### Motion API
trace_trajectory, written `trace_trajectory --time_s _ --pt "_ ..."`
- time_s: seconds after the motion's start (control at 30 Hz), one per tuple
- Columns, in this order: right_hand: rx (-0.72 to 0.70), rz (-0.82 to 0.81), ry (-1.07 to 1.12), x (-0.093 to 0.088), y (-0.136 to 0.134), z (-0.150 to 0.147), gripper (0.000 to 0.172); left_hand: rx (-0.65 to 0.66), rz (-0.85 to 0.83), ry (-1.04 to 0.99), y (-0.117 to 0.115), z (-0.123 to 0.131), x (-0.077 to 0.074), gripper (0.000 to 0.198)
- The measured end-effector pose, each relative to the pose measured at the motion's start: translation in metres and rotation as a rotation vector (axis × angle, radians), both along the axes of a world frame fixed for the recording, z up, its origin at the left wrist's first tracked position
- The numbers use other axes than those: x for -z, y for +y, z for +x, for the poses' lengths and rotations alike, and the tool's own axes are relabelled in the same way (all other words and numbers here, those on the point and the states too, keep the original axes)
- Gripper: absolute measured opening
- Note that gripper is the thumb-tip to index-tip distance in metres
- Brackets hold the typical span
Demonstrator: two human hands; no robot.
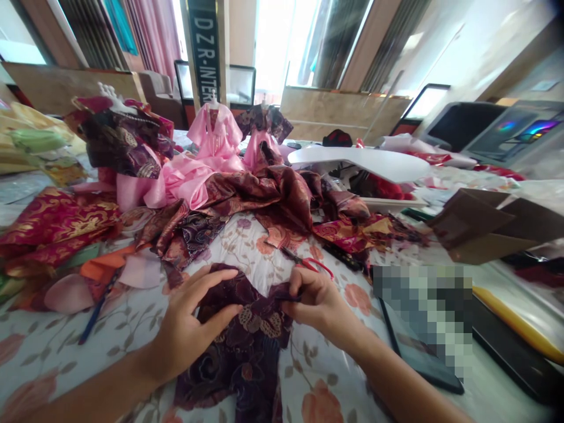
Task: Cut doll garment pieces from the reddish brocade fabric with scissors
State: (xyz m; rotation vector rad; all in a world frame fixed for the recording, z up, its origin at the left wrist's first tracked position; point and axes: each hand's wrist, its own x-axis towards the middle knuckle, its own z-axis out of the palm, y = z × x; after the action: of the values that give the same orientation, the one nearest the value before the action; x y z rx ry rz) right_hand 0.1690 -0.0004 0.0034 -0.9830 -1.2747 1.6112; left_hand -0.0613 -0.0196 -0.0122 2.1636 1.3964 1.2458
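Note:
A dark purple patterned piece of cloth, shaped like a small doll garment with pale gold scalloped motifs, lies on the flowered tablecloth. Spread over its left side is my left hand, open, with thumb and fingers apart and touching the fabric. My right hand is closed, pinching the garment's upper right corner between thumb and bent fingers. Just beyond that hand lie red-handled scissors, partly hidden by it.
Small dress forms carry a pink dress, a dark garment and another outfit. Brown brocade is heaped before them. A blue pencil lies left; a tablet, partly pixelated, and a cardboard box are right.

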Motion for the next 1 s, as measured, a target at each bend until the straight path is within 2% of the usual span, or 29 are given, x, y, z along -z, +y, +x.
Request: trace_trajectory --time_s 0.23,0.37,0.43,0.57,0.73,1.0 --pt "-0.044 0.059 -0.126 0.003 0.000 0.003 0.024 0.041 -0.226 -0.187 0.000 -0.003 0.004 0.043" --pt "-0.036 0.040 -0.163 0.005 0.001 0.003 0.023 0.109 -0.449 -0.404 0.001 0.001 -0.001 0.057" --pt "-0.024 0.032 -0.170 0.005 0.003 0.003 0.024 0.127 -0.529 -0.473 0.004 0.002 -0.003 0.054" --pt "-0.008 0.016 -0.203 0.007 0.006 0.004 0.024 0.046 -0.605 -0.385 0.010 0.000 -0.006 0.030" --pt "-0.036 0.048 -0.205 0.010 0.005 0.006 0.023 0.056 -0.676 -0.516 0.016 -0.001 -0.003 0.045" --pt "-0.014 0.012 -0.161 0.007 0.007 0.006 0.024 0.037 -0.807 -0.712 0.013 0.001 -0.005 0.048"
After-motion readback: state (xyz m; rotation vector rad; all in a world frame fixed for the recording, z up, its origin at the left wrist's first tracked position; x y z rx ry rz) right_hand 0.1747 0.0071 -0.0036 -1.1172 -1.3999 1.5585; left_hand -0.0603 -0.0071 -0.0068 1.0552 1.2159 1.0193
